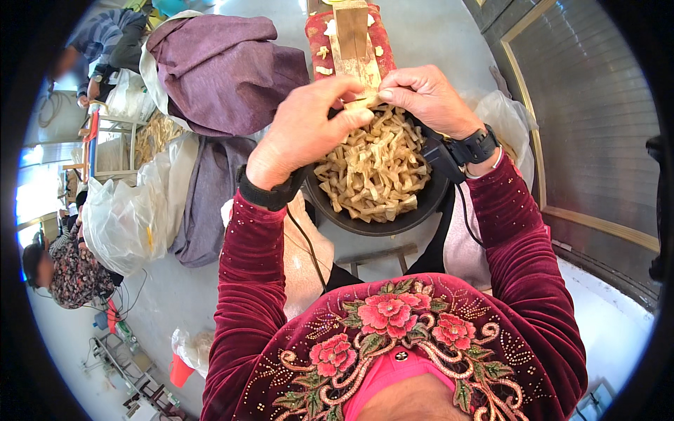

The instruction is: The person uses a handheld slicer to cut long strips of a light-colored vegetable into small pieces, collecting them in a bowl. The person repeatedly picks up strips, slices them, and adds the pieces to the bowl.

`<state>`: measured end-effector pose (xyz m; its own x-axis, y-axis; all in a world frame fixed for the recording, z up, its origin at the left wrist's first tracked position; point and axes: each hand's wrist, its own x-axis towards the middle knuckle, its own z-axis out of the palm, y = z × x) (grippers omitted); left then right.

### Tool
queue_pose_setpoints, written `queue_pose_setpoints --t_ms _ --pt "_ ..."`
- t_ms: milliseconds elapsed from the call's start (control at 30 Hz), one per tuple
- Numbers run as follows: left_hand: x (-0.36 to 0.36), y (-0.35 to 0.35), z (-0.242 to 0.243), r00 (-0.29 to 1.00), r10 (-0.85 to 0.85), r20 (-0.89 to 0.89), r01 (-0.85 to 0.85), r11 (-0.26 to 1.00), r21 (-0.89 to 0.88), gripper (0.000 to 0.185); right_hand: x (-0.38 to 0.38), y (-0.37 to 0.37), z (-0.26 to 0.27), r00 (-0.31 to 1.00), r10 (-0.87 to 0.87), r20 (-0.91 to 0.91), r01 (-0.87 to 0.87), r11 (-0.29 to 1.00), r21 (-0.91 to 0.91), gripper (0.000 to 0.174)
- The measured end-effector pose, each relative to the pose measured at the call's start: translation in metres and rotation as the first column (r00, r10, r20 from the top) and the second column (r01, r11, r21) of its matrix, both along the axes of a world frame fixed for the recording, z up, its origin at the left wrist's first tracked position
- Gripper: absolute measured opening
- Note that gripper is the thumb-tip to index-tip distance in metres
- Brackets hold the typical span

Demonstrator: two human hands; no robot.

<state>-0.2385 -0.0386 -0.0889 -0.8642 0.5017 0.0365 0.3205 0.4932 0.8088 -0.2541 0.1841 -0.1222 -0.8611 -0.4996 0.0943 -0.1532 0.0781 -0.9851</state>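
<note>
My left hand and my right hand meet above the far rim of a round black pan. Between their fingertips they hold a small pale tan piece, partly covered by the fingers. The pan is heaped with many similar tan, knotted-looking pieces. Just beyond the hands, a wooden board with an upright wooden block rests on a red patterned cloth, with several pale scraps on the cloth. Both wrists wear black straps with cables.
At left lie purple cloth and large translucent plastic bags. Two people are at the far left. A framed panel door stands at right beside another plastic bag. A red container is on the floor at lower left.
</note>
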Motion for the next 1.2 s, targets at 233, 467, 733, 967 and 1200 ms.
queue_pose_setpoints --t_ms 233,467,733,967,1200 --pt "0.004 0.007 -0.008 0.991 -0.119 0.063 0.123 0.991 -0.056 0.026 0.003 -0.007 -0.002 0.987 -0.040 -0.155 0.053 0.995 0.081 0.016" --pt "-0.003 -0.004 -0.004 0.923 -0.154 0.353 0.143 0.988 0.058 0.020 0.002 0.005 0.006 0.988 -0.043 -0.149 0.065 0.987 0.149 0.016" --pt "-0.035 0.012 -0.036 0.919 0.293 -0.264 -0.321 0.945 -0.068 0.021 -0.036 -0.006 -0.014 0.926 -0.286 -0.246 0.335 0.923 0.190 0.022" --pt "-0.057 0.016 -0.048 0.877 0.431 -0.210 -0.452 0.890 -0.061 0.022 -0.059 -0.018 -0.030 0.884 -0.408 -0.227 0.448 0.879 0.165 0.022" --pt "-0.066 0.016 -0.053 0.872 0.457 -0.176 -0.471 0.881 -0.048 0.023 -0.065 -0.023 -0.036 0.883 -0.433 -0.182 0.456 0.884 0.106 0.023"
